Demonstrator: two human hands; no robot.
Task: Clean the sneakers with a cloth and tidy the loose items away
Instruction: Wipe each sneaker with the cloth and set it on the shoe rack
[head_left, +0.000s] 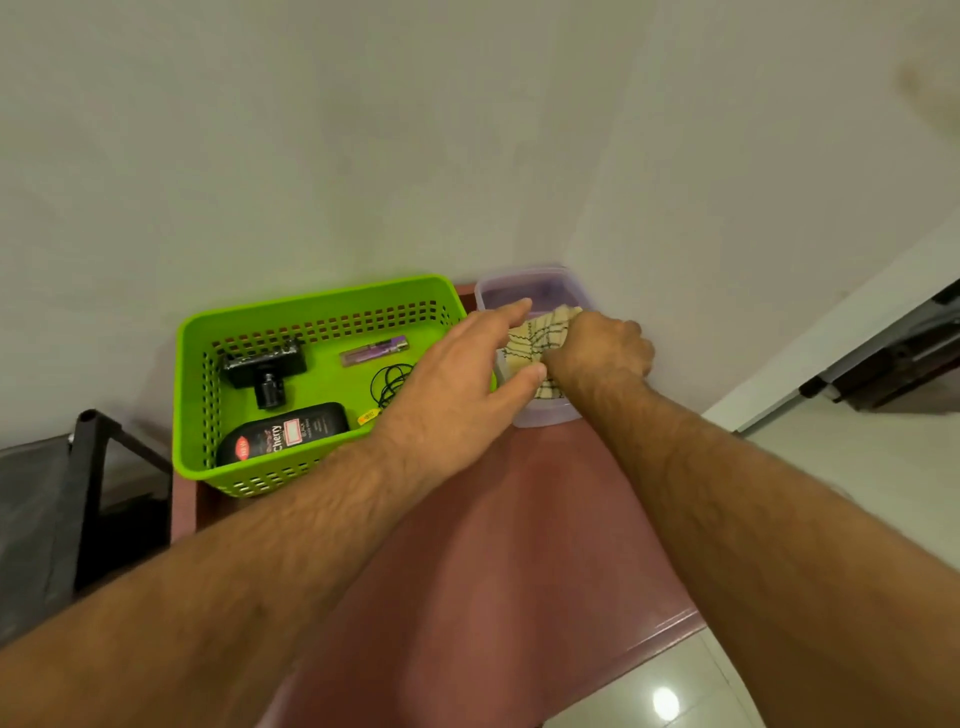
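Note:
A cream cloth with dark check lines (540, 338) lies bunched in a clear purple-tinted plastic container (530, 283) at the back of a reddish-brown table (519, 519). My right hand (597, 348) grips the cloth from the right, its fingers curled into the fabric. My left hand (462, 379) reaches over the container's left rim with straight fingers, its thumb touching the cloth. No sneakers are in view.
A green perforated basket (311, 312) sits left of the container. It holds a black shoe polish bottle (285, 434), a black clamp-like device (265, 369), a purple lighter (374, 351) and a coiled black cord (389, 382). A black chair (88, 493) stands at the left.

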